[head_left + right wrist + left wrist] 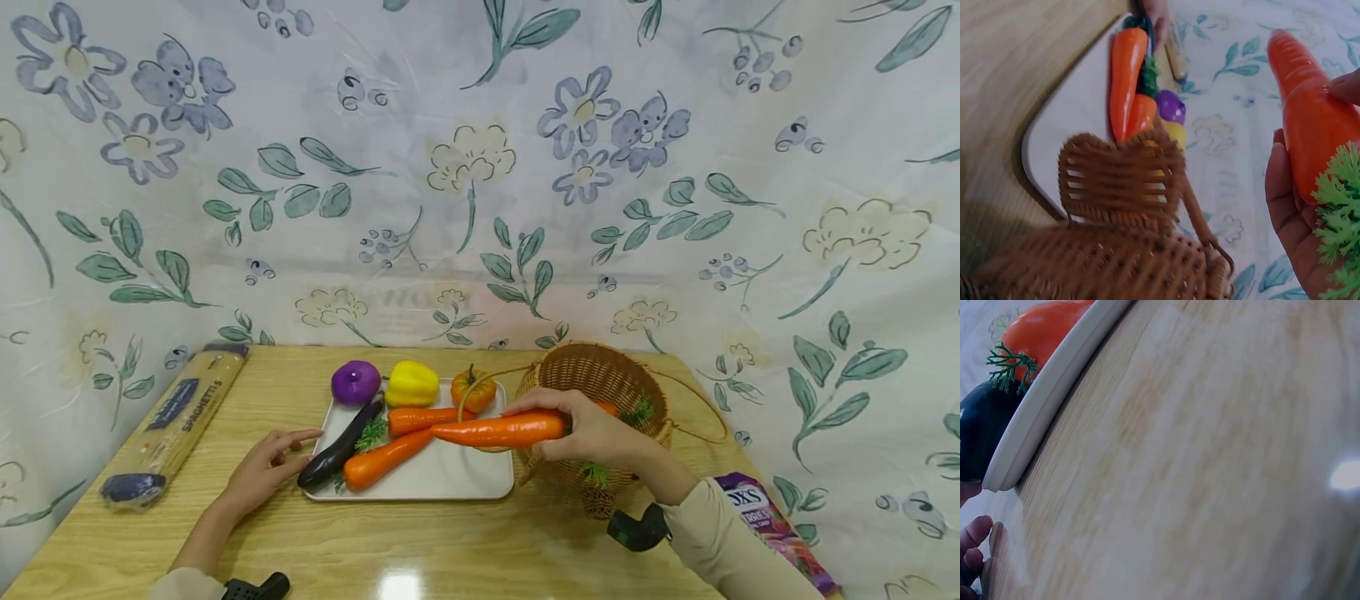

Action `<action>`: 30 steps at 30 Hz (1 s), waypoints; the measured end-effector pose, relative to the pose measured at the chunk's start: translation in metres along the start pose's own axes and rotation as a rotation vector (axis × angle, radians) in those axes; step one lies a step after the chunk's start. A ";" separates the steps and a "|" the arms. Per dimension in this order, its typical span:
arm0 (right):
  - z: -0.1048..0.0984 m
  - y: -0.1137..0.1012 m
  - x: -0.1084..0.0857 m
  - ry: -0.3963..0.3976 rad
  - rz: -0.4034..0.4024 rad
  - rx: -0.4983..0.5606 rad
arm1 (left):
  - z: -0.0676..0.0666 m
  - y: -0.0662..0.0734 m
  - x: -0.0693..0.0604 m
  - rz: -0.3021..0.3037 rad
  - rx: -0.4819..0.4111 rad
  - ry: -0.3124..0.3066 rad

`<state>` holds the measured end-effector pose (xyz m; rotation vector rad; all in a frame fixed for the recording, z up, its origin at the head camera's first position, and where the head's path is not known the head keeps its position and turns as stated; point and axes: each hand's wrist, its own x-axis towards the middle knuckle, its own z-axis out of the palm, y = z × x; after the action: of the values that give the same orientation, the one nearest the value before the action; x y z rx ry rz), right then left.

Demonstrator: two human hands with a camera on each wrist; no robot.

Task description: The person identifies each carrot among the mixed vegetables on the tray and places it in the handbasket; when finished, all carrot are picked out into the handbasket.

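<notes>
My right hand (581,429) grips a carrot (502,430) in the air beside the wicker basket (660,379), its tip pointing left over the white tray (465,479). Green leaves of this carrot show below the palm in the right wrist view. At the tray's left edge is my left hand (266,467), fingers loosely bent, next to a dark eggplant (337,454); contact with the rim is hard to tell. Two more carrots lie on the tray, the front carrot (386,461) and the rear carrot (420,420). Behind them sit a purple onion (356,382), yellow bell pepper (412,384) and orange tomato-like vegetable (480,393).
Inside the basket, some orange and leafy green (640,412) shows. A spaghetti packet (180,421) lies along the table's left side. At the right edge is a purple candy bag (776,521). Floral cloth (480,233) hangs behind the wooden table (360,550).
</notes>
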<state>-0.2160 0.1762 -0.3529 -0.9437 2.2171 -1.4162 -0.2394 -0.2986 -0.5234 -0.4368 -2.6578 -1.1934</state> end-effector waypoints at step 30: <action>-0.094 0.006 -0.010 0.026 0.104 -0.136 | 0.001 -0.002 0.002 -0.012 -0.002 -0.009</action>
<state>-0.2676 0.2473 -0.3178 -0.8431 2.3699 -1.2529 -0.2420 -0.2992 -0.5248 -0.4282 -2.6704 -1.2006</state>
